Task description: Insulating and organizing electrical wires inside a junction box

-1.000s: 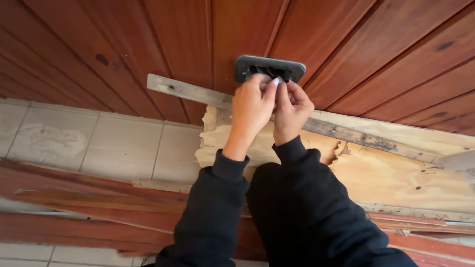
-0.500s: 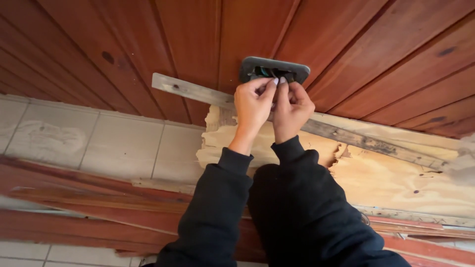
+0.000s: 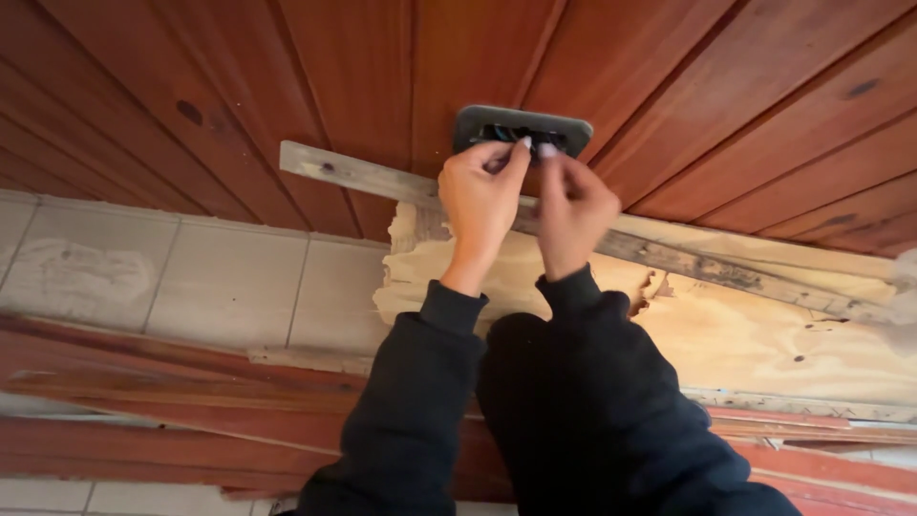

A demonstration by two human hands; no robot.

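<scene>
A dark rectangular fixture (image 3: 522,129) is set into the red-brown wooden plank ceiling (image 3: 315,86). Both my hands reach up to it in black sleeves. My left hand (image 3: 480,196) has its fingertips pinched at the fixture's lower edge, touching something small and dark inside it. Beside it, my right hand (image 3: 573,208) has its fingers closed and their tips at the same opening. What exactly the fingers hold is hidden by them.
A weathered grey wooden strip (image 3: 726,268) runs diagonally under the ceiling behind my hands. Below it lies pale, torn plywood (image 3: 755,334). A tiled wall (image 3: 191,277) is at the left, with reddish loose boards (image 3: 172,392) across the lower part.
The view has shifted slightly, so the fixture sits a little higher and to the right. My hands stay at the fixture, and the right hand's fingers have drawn a little away from the left's.
</scene>
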